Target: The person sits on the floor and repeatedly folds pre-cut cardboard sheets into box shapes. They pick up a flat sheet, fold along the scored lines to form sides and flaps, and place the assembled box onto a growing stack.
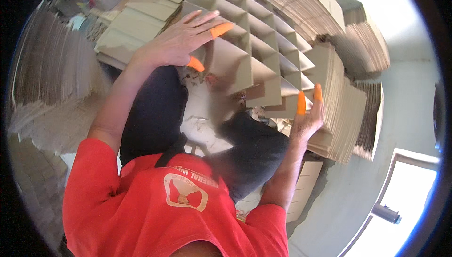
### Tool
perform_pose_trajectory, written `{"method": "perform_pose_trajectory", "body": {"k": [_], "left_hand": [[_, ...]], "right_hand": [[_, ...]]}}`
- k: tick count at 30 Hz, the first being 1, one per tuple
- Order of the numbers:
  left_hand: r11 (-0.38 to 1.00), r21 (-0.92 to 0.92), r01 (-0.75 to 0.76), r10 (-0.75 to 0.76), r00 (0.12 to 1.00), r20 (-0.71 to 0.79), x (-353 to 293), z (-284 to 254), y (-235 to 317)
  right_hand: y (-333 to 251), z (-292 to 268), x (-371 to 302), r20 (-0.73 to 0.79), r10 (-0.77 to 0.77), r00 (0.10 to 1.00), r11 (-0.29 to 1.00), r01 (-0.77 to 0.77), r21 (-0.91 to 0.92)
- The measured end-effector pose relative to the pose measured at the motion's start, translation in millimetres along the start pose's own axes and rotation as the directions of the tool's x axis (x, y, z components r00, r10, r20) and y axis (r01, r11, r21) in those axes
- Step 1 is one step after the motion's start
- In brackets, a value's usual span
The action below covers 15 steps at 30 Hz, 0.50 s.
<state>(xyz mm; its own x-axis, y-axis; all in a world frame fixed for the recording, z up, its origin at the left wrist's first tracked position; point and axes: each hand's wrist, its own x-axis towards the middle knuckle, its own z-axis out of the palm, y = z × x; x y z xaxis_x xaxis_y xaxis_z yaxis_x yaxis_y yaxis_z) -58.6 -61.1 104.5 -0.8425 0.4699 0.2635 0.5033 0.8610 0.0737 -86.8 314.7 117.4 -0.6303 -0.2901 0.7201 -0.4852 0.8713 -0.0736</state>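
Observation:
A cardboard divider grid (263,38), its strips interlocked into open square cells, stands tilted in front of me. My left hand (181,40) lies on its near left side, fingers stretched out and spread. Orange finger covers sit on that hand's thumb and one finger. At the grid's right corner, my right hand (308,118) has the end of a strip between its thumb and index finger, both also in orange covers. The right hand's other fingers are mostly hidden.
Flat cardboard strips (136,26) lie in piles at the left of the grid. Tall cardboard stacks (341,101) stand to the right, with more bundles (301,3) behind. A large stack (56,59) rises at far left. My dark-trousered legs (155,111) are below the grid.

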Motion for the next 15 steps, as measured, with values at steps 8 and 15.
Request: {"method": "perform_pose_trajectory", "body": {"k": [8, 15], "left_hand": [[0.996, -0.079, -0.043, 0.036, 0.995, -0.091, 55.2, 26.6, -7.1], [0.966, -0.205, -0.16, 0.15, 0.987, -0.064, 125.4, 44.8, 2.6]], "right_hand": [[29.9, -9.9, -3.4, 0.629, 0.102, 0.771, 0.981, -0.183, 0.065], [35.7, -55.9, -12.0, 0.701, -0.075, 0.709, 0.905, -0.248, 0.347]]}}
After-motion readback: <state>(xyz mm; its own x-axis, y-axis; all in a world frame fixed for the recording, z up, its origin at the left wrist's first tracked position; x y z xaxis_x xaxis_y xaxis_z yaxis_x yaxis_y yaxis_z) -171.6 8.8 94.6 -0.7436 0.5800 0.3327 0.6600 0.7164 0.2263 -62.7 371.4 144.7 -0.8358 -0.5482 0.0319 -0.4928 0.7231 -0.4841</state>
